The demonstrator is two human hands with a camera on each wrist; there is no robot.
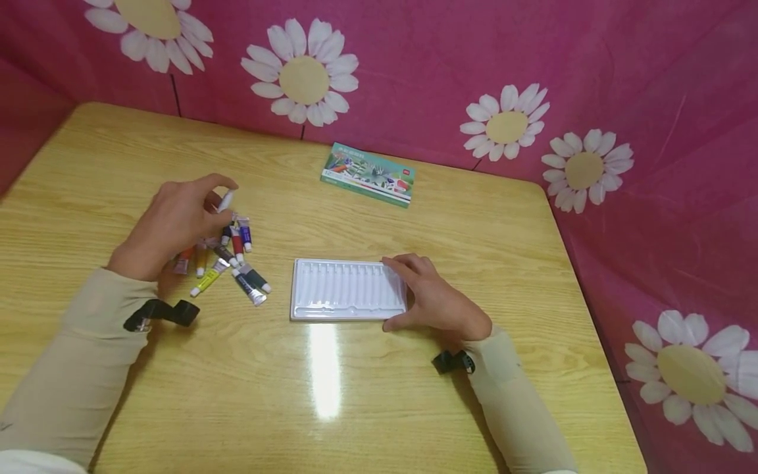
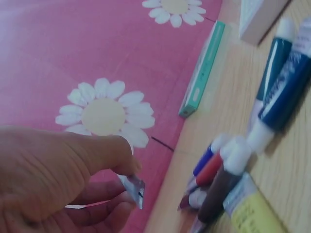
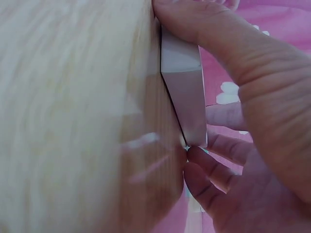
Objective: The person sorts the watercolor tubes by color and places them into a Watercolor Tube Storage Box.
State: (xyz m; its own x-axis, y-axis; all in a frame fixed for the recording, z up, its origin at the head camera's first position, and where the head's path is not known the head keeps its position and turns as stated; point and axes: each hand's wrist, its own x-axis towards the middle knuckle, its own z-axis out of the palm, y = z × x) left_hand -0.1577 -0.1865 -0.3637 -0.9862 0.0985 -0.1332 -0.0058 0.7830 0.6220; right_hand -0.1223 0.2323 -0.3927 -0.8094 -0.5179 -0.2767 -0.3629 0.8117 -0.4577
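My left hand (image 1: 174, 217) pinches a small white paint tube (image 1: 226, 200) between thumb and fingers, raised above a loose pile of paint tubes. The silvery crimped end of that tube (image 2: 136, 190) pokes out below the thumb in the left wrist view. In the pile are a yellow tube (image 1: 210, 278), a red tube (image 1: 237, 244), a blue tube (image 1: 245, 232) and several darker ones. At the middle of the table lies a white slotted plastic tray (image 1: 349, 289), its grooves bare. My right hand (image 1: 435, 296) grips its right end, thumb at the near side, fingers at the far side.
A green flat paint box (image 1: 368, 174) with a printed picture lies near the table's back edge. Behind and to the right of the wooden table (image 1: 379, 401) hangs a pink cloth (image 1: 414, 66) with daisies. Light glares off the wood before the tray.
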